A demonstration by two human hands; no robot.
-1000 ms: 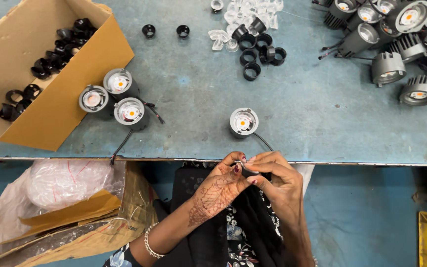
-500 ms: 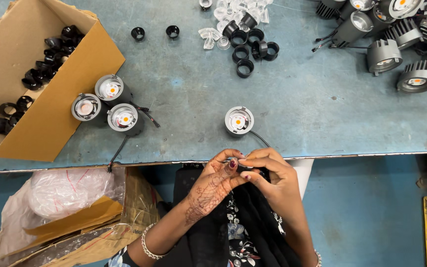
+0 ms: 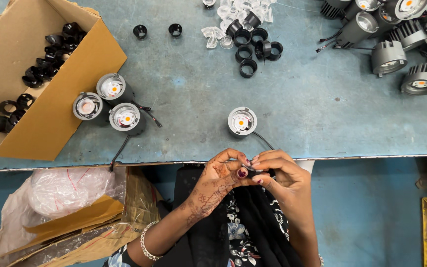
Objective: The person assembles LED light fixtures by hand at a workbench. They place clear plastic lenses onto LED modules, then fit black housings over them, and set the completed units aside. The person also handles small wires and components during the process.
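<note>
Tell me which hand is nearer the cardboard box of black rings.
Left. The left hand is closer to the cardboard box; the right hand sits beyond it, farther right.

- Upper left I see a cardboard box [image 3: 50, 116] of black rings.
- Three round lamps [image 3: 109, 104] beside it on the worktop [image 3: 193, 99].
- Finned lamps [image 3: 401, 44] upper right.

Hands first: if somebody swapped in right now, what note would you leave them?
Left hand and right hand: together below the table edge, fingertips pinching one small dark part; too hidden to name.
Nearest lamp: a round LED lamp module on the blue table, its black wire running toward the hands.
Three similar modules sit beside the cardboard box of black rings.
Loose black rings and clear lenses lie farther back; finned lamp housings far right.
</note>
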